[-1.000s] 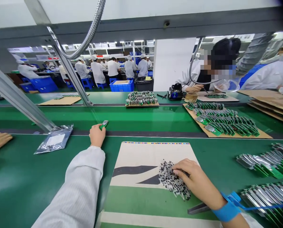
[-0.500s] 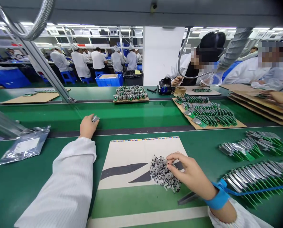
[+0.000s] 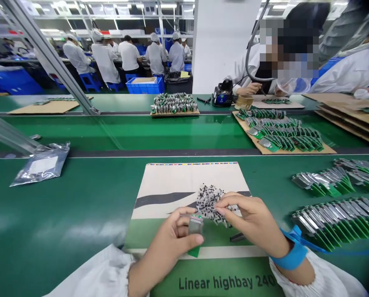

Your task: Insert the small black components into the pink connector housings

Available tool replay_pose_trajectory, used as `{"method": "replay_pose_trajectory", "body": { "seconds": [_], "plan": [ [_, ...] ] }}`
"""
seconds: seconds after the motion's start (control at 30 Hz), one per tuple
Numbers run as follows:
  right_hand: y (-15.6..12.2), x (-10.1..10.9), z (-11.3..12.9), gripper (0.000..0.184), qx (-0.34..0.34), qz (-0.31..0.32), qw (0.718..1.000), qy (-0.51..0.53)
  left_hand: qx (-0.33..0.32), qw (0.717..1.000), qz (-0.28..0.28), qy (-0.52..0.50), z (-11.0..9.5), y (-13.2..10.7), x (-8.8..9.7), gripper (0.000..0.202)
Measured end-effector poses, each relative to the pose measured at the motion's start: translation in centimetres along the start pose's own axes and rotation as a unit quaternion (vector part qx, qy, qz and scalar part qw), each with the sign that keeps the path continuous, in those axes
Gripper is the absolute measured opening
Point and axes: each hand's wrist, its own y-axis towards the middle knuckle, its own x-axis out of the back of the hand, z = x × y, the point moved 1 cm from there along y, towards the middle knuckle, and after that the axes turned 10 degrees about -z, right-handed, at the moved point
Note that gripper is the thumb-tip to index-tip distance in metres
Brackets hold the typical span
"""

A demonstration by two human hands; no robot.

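My left hand is closed on a small green circuit board with a metal part, held upright over the printed cardboard sheet. My right hand rests on the same sheet, its fingertips pinched at the edge of a pile of small black-and-white components. What the pinch holds is too small to name. A blue wrist strap circles my right wrist. A dark tool lies partly under my right hand.
Rows of green boards lie on the green bench at right. More boards fill a cardboard tray on the conveyor. A silver bag lies at left beside a slanted metal rail. A person works opposite.
My left hand has pulled back from the conveyor to the cardboard sheet, bringing the small board with it. My right hand stayed at the component pile. The view tilted downward.
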Motion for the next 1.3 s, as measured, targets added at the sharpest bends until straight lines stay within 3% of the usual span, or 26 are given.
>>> {"method": "replay_pose_trajectory", "body": {
  "seconds": [0.17, 0.4, 0.6, 1.3],
  "plan": [
    [-1.0, -1.1, 1.1, 0.016, 0.06, -0.005, 0.997, 0.047, -0.029, 0.999, 0.01, 0.029, -0.3, -1.0, -0.4, 0.037],
    [-2.4, -2.5, 2.3, 0.029, 0.071, -0.066, 0.994, 0.044, -0.034, 0.995, 0.029, 0.089, -0.6, -2.3, -0.8, 0.023],
    [-2.2, -2.5, 3.0, 0.04, 0.143, -0.029, 0.989, 0.013, -0.056, 0.996, 0.041, 0.056, -0.9, -2.7, -1.1, 0.023],
    [-2.6, -1.9, 3.4, 0.03, 0.137, -0.007, 0.991, -0.005, -0.119, 0.982, 0.033, 0.141, -1.0, -3.1, -0.7, 0.019]
  ]
}}
